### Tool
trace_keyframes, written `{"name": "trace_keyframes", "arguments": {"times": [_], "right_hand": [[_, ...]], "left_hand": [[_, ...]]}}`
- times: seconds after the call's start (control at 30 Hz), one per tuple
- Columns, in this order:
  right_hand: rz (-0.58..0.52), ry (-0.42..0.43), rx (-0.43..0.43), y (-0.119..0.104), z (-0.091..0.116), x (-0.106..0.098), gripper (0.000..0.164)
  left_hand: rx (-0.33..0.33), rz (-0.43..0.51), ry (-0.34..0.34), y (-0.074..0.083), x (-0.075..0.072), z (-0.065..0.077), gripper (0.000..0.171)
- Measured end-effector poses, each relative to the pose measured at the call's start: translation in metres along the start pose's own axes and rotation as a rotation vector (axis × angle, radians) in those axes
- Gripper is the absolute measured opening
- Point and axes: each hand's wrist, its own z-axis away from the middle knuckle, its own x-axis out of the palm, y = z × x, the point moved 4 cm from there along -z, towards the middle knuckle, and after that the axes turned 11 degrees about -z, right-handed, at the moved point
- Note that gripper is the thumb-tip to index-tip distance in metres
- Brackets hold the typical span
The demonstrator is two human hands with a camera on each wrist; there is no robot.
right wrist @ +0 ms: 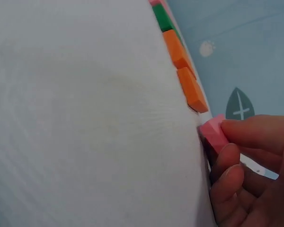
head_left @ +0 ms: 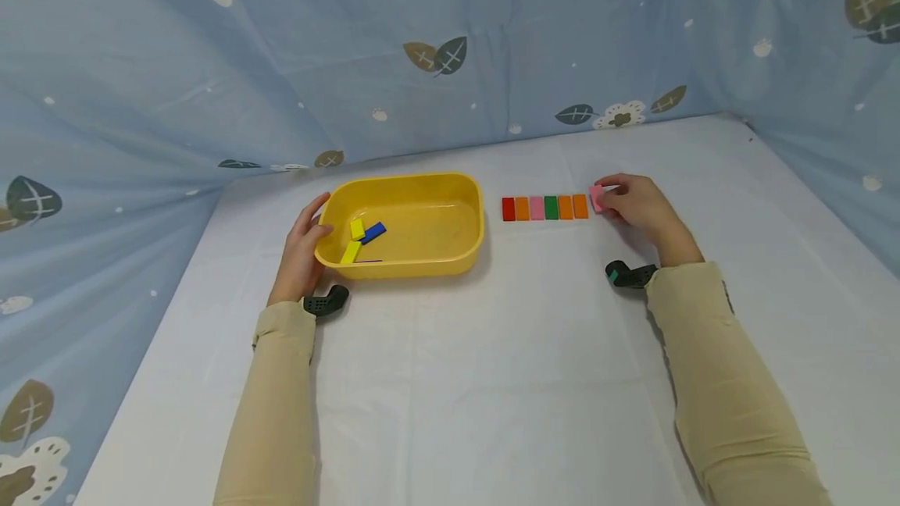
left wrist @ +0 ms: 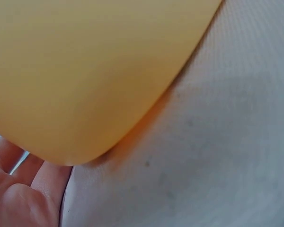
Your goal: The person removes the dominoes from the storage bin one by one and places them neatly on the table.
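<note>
At the right end of a row of small coloured blocks, my right hand (head_left: 641, 209) pinches a pink block (head_left: 597, 198) between thumb and fingers. In the right wrist view this pink block (right wrist: 214, 131) is tilted, close by the last orange block (right wrist: 192, 90). The row runs left to right as a red block (head_left: 508, 209), an orange one, a pink one, a green block (head_left: 551, 208) and two orange ones. My left hand (head_left: 301, 250) holds the left end of a yellow plastic basin (head_left: 464, 260), thumb at its rim and fingers along the outer wall.
Inside the basin lie yellow blocks (head_left: 351, 252) and a blue block (head_left: 373, 233) at the left, with another thin blue edge showing by the front wall. A white cloth (head_left: 457, 381) covers the table. Blue patterned fabric (head_left: 316, 61) hangs behind and at both sides.
</note>
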Motion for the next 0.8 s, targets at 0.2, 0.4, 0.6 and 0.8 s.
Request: {"name": "trace_keyframes", "arguments": {"times": [0.2, 0.4, 0.6, 0.8], "right_hand": [[-0.005, -0.009, 0.015, 0.0009, -0.0018, 0.0030, 0.044], [0.048, -0.014, 0.009, -0.0003, -0.0003, 0.0029, 0.042], [0.104, -0.055, 0.004, -0.0006, 0.0015, 0.0043, 0.043], [0.120, -0.056, 0.000, -0.0001, -0.0013, 0.0029, 0.042]], "left_hand": [[-0.001, 0.002, 0.001, -0.0003, 0.0003, -0.0006, 0.051], [-0.005, 0.007, -0.004, -0.0002, 0.0011, 0.0007, 0.051], [-0.020, -0.007, -0.006, 0.0011, 0.0008, 0.0036, 0.051], [-0.010, -0.011, -0.015, 0.0044, 0.0018, 0.0043, 0.051]]}}
